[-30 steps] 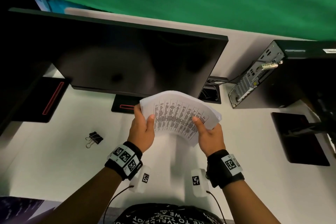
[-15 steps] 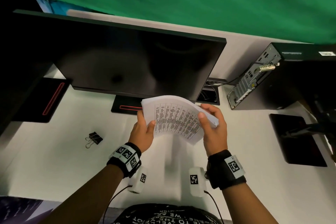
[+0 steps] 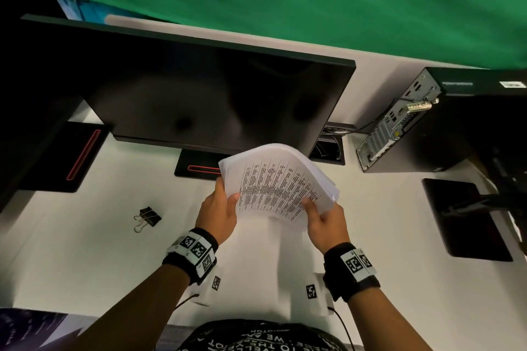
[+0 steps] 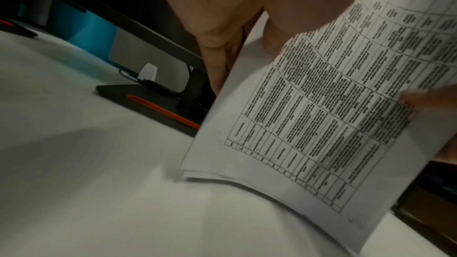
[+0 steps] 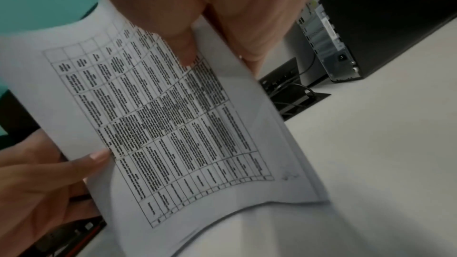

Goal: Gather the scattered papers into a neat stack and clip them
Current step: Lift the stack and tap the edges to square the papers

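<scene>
Papers (image 3: 278, 182) held upright above desk (image 3: 85, 259), left hand (image 3: 218, 215) and right hand (image 3: 325, 222) each clamped on one side edge. Step: squaring stack, edges uneven. Next likely: tap lower edge level, then fetch binder clip (image 3: 148, 218), well apart at left.

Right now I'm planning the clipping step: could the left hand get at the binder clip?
Probably yes, once freed. The left hand grips the papers; the binder clip lies to its left on bare desk, nothing between.
</scene>
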### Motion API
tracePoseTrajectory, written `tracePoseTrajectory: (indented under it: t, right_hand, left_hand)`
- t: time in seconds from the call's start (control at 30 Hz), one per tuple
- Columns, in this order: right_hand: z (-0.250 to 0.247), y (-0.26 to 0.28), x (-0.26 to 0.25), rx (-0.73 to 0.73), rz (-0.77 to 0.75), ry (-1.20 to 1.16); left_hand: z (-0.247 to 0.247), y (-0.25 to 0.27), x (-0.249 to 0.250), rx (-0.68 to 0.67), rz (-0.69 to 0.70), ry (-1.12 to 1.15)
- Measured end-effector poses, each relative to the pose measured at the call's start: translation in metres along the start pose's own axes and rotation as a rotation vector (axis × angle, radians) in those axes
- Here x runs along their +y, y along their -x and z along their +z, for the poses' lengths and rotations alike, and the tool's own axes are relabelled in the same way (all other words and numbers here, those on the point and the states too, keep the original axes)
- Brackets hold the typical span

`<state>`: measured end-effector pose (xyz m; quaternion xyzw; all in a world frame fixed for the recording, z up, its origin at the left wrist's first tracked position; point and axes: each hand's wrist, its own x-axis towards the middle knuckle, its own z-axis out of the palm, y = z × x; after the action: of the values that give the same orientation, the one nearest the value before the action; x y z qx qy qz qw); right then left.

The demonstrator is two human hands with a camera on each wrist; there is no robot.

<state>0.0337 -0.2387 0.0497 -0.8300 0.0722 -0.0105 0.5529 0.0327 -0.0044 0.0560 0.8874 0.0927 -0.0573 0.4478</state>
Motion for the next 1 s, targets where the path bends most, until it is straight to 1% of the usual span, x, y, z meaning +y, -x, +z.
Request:
tracePoseTrajectory:
  t: [0.07, 0.13, 0.27, 0.33, 0.43, 0.53, 0.57, 0.6, 0.63, 0.67, 0.73, 0.8, 0.83, 0.9, 0.93, 1.0]
  right_hand:
    - [0.000, 0.004, 0.007, -0.054, 0.048, 0.001]
    - [0.000, 0.006, 0.011, -0.085, 0.083, -0.012]
    - [-0.005, 0.002, 0.012, -0.088, 0.090, -0.053]
    - [-0.004, 0.001, 0.012, -0.077, 0.089, -0.065]
    - [-0.002, 0.002, 0.012, -0.085, 0.107, -0.107]
    - [-0.002, 0.002, 0.015, -0.108, 0.123, 0.031]
    - [-0.003, -0.001, 0.017, -0.106, 0.164, 0.075]
    - [-0.005, -0.005, 0.020, -0.140, 0.192, 0.090]
    - [-0.006, -0.007, 0.023, -0.185, 0.168, 0.098]
    - [-0.008, -0.010, 0.024, -0.192, 0.116, 0.138]
    - [-0.012, -0.014, 0.022, -0.151, 0.062, 0.231]
    - [-0.011, -0.017, 0.019, -0.160, 0.027, 0.239]
    - [-0.010, -0.018, 0.017, -0.153, 0.029, 0.266]
    - [-0.006, -0.018, 0.012, -0.139, -0.054, 0.336]
    - [-0.004, -0.017, 0.013, -0.135, -0.099, 0.318]
    - [-0.001, -0.015, 0.011, -0.118, -0.117, 0.272]
  left_hand:
    - [-0.002, 0.002, -0.006, -0.041, -0.011, 0.021]
    - [-0.006, 0.000, -0.008, -0.052, 0.007, 0.056]
    - [-0.016, -0.006, -0.001, 0.031, 0.071, 0.146]
    - [-0.018, -0.010, 0.004, 0.034, 0.097, 0.196]
    - [-0.016, -0.016, 0.005, 0.022, 0.098, 0.243]
    - [-0.015, -0.018, 0.002, -0.007, 0.107, 0.207]
    - [-0.016, -0.019, 0.002, -0.021, 0.129, 0.182]
    - [-0.017, -0.020, 0.002, -0.036, 0.163, 0.162]
    - [-0.018, -0.021, 0.001, -0.045, 0.199, 0.154]
    - [-0.019, -0.023, 0.002, -0.042, 0.218, 0.147]
    - [-0.021, -0.027, 0.007, -0.008, 0.217, 0.090]
    - [-0.025, -0.030, 0.016, 0.024, 0.192, 0.032]
    - [-0.026, -0.031, 0.020, 0.032, 0.184, 0.030]
    - [-0.025, -0.031, 0.025, 0.045, 0.191, 0.038]
    - [-0.024, -0.030, 0.028, 0.054, 0.193, 0.049]
    - [-0.021, -0.026, 0.029, 0.090, 0.178, 0.089]
